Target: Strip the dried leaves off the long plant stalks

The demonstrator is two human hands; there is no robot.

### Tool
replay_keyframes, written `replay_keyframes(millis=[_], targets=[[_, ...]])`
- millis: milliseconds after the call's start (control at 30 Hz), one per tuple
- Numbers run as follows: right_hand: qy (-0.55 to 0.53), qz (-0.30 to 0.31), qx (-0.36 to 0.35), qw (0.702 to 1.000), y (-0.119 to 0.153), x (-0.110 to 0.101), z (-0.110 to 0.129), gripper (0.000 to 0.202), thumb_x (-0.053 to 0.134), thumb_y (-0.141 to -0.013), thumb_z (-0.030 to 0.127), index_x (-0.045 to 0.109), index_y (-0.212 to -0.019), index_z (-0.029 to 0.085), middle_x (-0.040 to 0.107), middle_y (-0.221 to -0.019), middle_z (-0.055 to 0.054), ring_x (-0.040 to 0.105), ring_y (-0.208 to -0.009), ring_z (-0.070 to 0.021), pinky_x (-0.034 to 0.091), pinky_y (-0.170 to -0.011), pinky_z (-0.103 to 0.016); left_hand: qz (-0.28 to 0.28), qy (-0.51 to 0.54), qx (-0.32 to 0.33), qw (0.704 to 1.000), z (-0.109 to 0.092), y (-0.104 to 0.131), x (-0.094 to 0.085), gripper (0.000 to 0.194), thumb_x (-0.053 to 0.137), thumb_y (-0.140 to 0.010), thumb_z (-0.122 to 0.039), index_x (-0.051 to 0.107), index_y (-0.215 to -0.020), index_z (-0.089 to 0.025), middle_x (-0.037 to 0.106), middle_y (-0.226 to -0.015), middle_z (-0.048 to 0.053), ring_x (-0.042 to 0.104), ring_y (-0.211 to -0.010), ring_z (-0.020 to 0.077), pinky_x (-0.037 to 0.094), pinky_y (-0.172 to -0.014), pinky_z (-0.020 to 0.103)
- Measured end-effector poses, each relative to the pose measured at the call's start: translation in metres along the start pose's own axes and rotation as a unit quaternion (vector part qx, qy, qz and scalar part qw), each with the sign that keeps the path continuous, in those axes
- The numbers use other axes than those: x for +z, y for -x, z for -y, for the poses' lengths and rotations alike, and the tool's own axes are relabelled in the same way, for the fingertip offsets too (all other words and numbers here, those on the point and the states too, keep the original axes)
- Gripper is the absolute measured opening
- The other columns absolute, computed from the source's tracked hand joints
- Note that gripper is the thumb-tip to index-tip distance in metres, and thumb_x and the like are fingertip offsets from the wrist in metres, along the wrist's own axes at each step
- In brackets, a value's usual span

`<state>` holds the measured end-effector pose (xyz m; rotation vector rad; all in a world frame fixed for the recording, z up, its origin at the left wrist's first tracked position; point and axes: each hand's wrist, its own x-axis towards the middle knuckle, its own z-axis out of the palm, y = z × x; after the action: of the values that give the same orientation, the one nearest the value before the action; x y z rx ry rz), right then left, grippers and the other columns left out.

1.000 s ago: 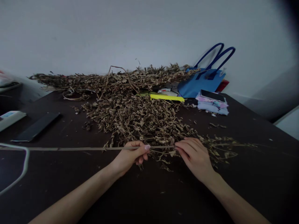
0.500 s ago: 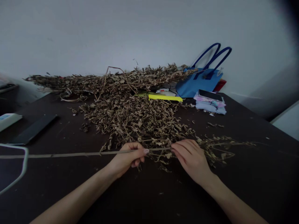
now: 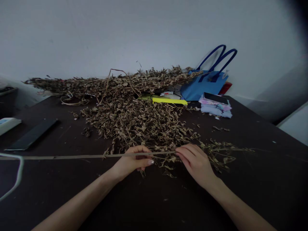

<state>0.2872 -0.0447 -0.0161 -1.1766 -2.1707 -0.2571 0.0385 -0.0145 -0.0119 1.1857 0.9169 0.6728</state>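
Observation:
A long, thin dried plant stem runs nearly level from the left edge across to my hands. My left hand is loosely curled round it, the thumb a little below the stem and the fingers behind. To the right, my right hand pinches the same stem between thumb and fingertips. Past that hand, leafy dried sprigs stick out to the right. Just behind both hands spreads a heap of crumpled dry leaves.
A long bundle of dried plants lies along the wall. Behind the heap are a yellow object, a blue bag and a phone on folded cloth. At left are a dark flat object, a white device and a pale curved frame.
My left thumb has dropped off the stem, loosening that grip. The stem at left has risen slightly. My right hand keeps its pinch almost in place; the view has shifted a little.

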Motion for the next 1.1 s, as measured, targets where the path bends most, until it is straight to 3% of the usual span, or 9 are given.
replay_keyframes(millis=[100, 300, 700, 1100], targets=[[-0.002, -0.012, -0.001, 1.000, 0.000, -0.002, 0.001, 0.011, 0.052, -0.087, 0.014, 0.062, -0.091, 0.016, 0.063, -0.084, -0.006, 0.057, -0.078, -0.0168, 0.044, -0.075, -0.032, 0.002, 0.033, 0.008, 0.999, 0.000, 0.002, 0.004, 0.029, 0.075, -0.067, -0.032, 0.061, -0.086, -0.014, 0.061, -0.069, 0.000, 0.045, -0.046, 0.0043, 0.032, -0.041, 0.016], [0.004, -0.029, -0.012, 0.999, 0.000, -0.003, 0.003, 0.008, 0.055, -0.085, 0.013, 0.061, -0.090, 0.016, 0.064, -0.084, -0.005, 0.056, -0.078, -0.0161, 0.045, -0.076, -0.032, -0.005, -0.019, 0.009, 1.000, -0.001, 0.004, 0.009, 0.027, 0.062, -0.079, -0.039, 0.064, -0.072, -0.012, 0.046, -0.046, -0.005, 0.039, -0.042, 0.0042, 0.028, -0.040, 0.015], [-0.036, 0.028, 0.000, 0.999, 0.001, 0.000, 0.008, 0.013, 0.049, -0.089, 0.015, 0.062, -0.089, 0.017, 0.062, -0.083, -0.006, 0.057, -0.076, -0.0155, 0.046, -0.069, -0.030, 0.020, -0.092, 0.042, 0.995, -0.005, 0.003, -0.001, 0.022, 0.064, -0.075, -0.030, 0.053, -0.065, -0.014, 0.052, -0.058, -0.003, 0.041, -0.046, 0.0052, 0.031, -0.044, 0.017], [-0.085, 0.042, 0.001, 0.996, -0.003, -0.003, 0.012, 0.016, 0.047, -0.090, 0.015, 0.062, -0.085, 0.016, 0.063, -0.080, -0.005, 0.059, -0.072, -0.0148, 0.048, -0.066, -0.028, 0.056, -0.161, 0.070, 0.983, -0.017, 0.006, -0.006, 0.024, 0.061, -0.077, -0.028, 0.047, -0.063, -0.016, 0.044, -0.055, -0.005, 0.036, -0.050, 0.0064, 0.028, -0.047, 0.019]])
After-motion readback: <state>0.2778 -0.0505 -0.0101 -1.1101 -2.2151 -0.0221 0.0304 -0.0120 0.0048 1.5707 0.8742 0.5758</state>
